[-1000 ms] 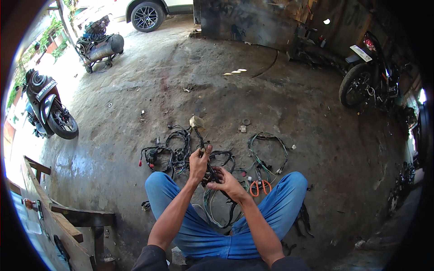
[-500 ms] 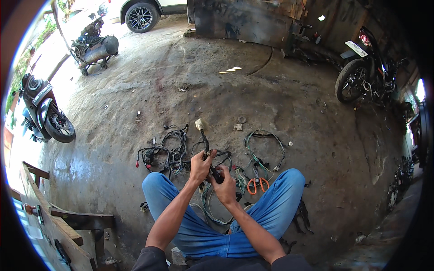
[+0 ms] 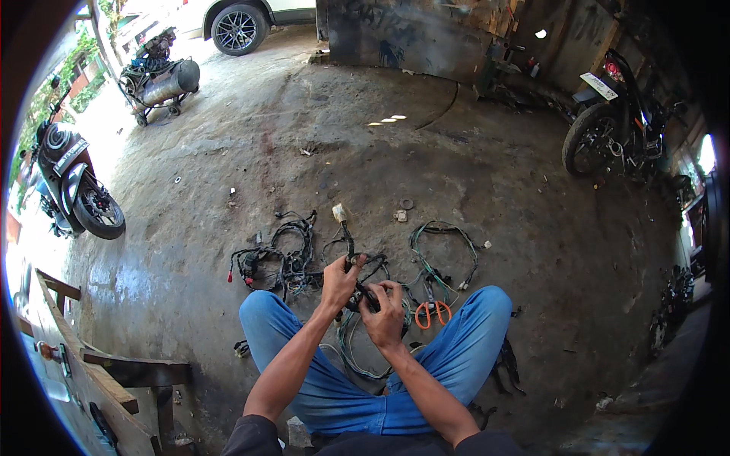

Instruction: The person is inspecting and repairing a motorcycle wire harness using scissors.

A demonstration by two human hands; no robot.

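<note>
My left hand (image 3: pixel 339 284) is closed round a black-wrapped wiring harness (image 3: pixel 349 242), thumb uppermost. Beyond that hand, the harness rises to a whitish connector (image 3: pixel 339 213) at its far end. Lower down, my right hand (image 3: pixel 385 313) pinches the same harness between thumb and curled fingers, which partly hide it. A tangle of black wires and connectors (image 3: pixel 296 262) lies on the floor to the left. Green and white wires (image 3: pixel 351 346) loop between my legs. Orange-handled scissors (image 3: pixel 433 314) rest beside my right knee.
A coil of green and black wire (image 3: pixel 443 226) lies ahead on the right, near a small pale connector (image 3: pixel 401 216). A wooden bench (image 3: pixel 137 368) stands at the near left. Motorbikes (image 3: pixel 84 190) and a wheeled compressor (image 3: pixel 161 82) stand farther off.
My right hand has shifted slightly right along the harness, its fingers more raised and bent. My left hand keeps its hold, almost unmoved.
</note>
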